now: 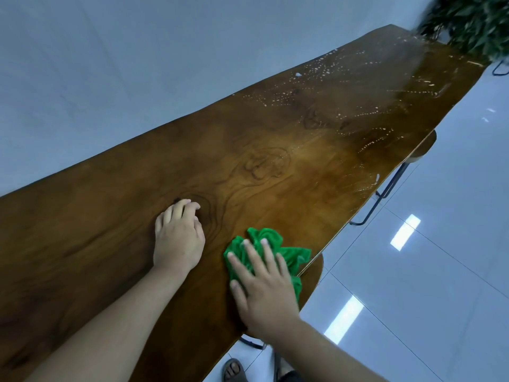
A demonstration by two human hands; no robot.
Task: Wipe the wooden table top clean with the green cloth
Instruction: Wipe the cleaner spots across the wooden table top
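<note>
A long dark wooden table top point(275, 150) runs from the lower left to the upper right. A crumpled green cloth point(268, 241) lies near the table's right edge. My right hand point(264, 288) presses flat on the cloth with fingers spread. My left hand point(179, 235) rests on the bare wood to the left of the cloth, fingers curled under, holding nothing. White droplets and streaks point(330, 78) speckle the far half of the table.
A leafy green plant point(473, 23) stands at the table's far end. A plain wall runs along the table's left side. Glossy white floor tiles point(427, 271) lie to the right. Wooden stools point(421, 150) with black metal legs sit under the right edge. My sandalled foot point(234, 370) shows below.
</note>
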